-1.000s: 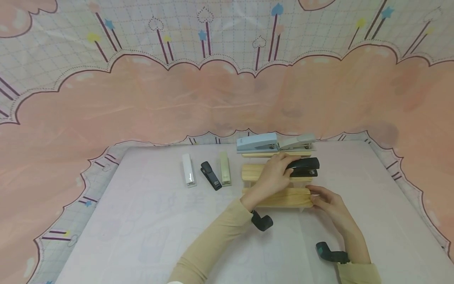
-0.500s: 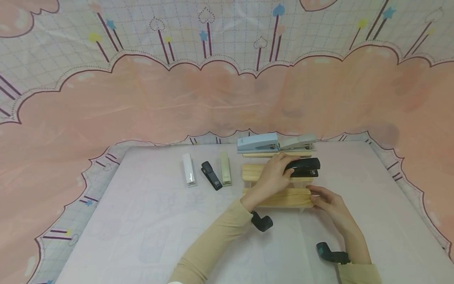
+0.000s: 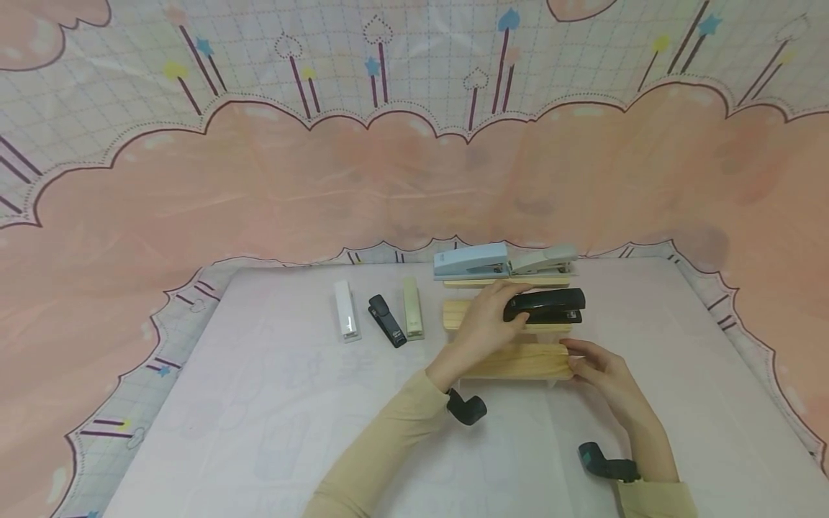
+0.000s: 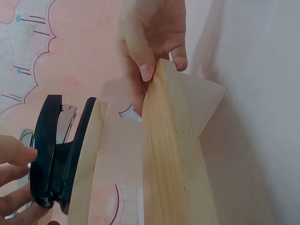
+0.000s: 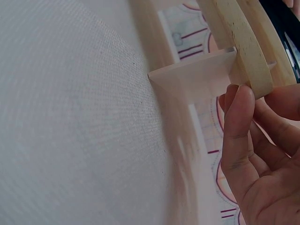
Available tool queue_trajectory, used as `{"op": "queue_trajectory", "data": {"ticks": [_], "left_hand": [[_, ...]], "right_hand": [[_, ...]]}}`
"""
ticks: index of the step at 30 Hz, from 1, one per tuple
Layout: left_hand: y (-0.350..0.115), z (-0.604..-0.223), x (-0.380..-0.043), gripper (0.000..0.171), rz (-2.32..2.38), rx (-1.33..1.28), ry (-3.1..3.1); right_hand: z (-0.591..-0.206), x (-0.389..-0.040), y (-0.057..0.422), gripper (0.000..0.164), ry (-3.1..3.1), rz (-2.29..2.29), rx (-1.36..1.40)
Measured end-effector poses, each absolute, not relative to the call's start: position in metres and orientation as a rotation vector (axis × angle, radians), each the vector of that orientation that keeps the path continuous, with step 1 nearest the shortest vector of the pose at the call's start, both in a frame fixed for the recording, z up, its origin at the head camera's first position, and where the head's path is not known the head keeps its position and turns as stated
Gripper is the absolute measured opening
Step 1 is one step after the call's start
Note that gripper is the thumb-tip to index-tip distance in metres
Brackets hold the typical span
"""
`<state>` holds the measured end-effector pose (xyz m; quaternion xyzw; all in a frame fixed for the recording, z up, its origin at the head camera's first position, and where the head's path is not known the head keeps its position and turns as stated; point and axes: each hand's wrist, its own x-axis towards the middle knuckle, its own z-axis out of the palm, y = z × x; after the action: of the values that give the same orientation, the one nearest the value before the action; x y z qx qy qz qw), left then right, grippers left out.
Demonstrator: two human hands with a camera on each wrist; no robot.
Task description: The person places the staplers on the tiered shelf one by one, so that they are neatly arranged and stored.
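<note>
A black stapler lies along the middle step of a tiered stand made of wooden boards with pale panels under them. My left hand is at the stapler's left end, fingertips right at its body and spread apart with a gap between them. In the left wrist view the stapler sits against its board. My right hand pinches the right end of the front board between thumb and fingers, as the right wrist view shows at the board's tip.
On the top step stand a blue stapler and a pale green stapler. Left of the stand lie a white stapler, a small black stapler and a light green stapler on the white table.
My left hand has slid left along the black stapler, loosening from it and uncovering more of its rear end. The stapler stays put, and my right hand keeps its pinch on the board.
</note>
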<state>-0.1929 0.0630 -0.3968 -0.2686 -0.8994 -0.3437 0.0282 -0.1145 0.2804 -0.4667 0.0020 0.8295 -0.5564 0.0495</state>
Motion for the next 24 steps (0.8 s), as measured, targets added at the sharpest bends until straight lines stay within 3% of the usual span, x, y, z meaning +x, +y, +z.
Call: {"op": "queue_trajectory", "data": {"ticks": [24], "left_hand": [[0.017,-0.402,-0.182,0.042,-1.214,-0.759,-2.597]], "right_hand": [[-0.468,-0.115,0.28,0.046,2.529,-1.709,-0.002]]}}
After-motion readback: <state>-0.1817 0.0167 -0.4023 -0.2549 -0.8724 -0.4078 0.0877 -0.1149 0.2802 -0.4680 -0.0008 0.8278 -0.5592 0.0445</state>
